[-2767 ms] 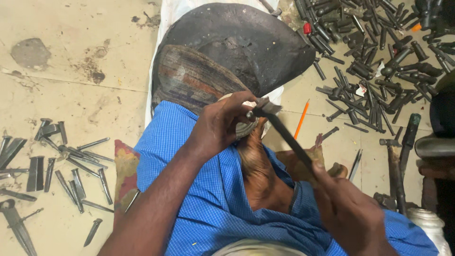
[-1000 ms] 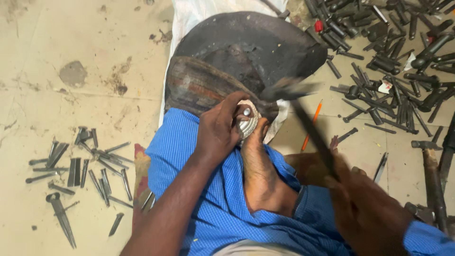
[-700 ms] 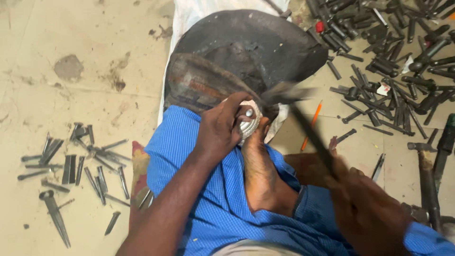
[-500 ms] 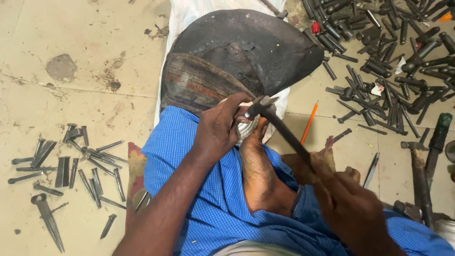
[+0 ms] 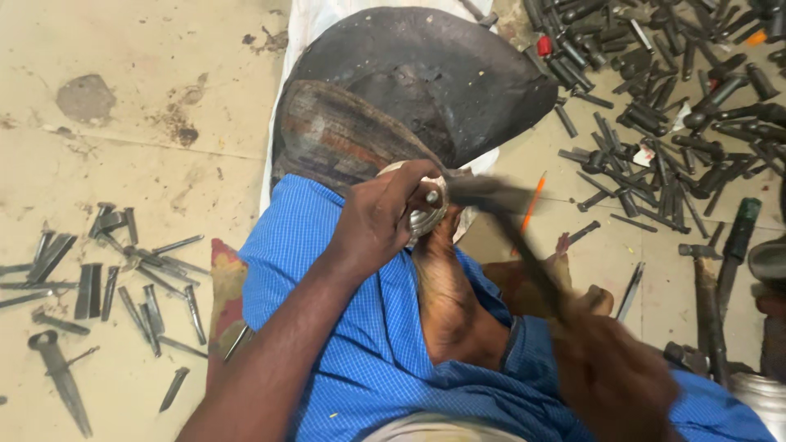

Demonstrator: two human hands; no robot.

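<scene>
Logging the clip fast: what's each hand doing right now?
Left hand: closed on a small silvery piece.
Right hand: closed on a hammer, blurred.

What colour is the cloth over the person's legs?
Bright blue cloth with a fine check, seen in the head view.

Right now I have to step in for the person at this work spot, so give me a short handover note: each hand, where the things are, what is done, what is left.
Left hand: gripping a small silvery metal piece with a punch, pressed against the dark anvil block.
Right hand: holds the hammer, blurred mid-swing, head right at the piece.
Around: punches and chisels on the floor at left, a bigger pile at upper right, and a second hammer at right.
Done: piece seated, hammering under way.
Left: cannot tell how much; the piece is mostly hidden.
</scene>
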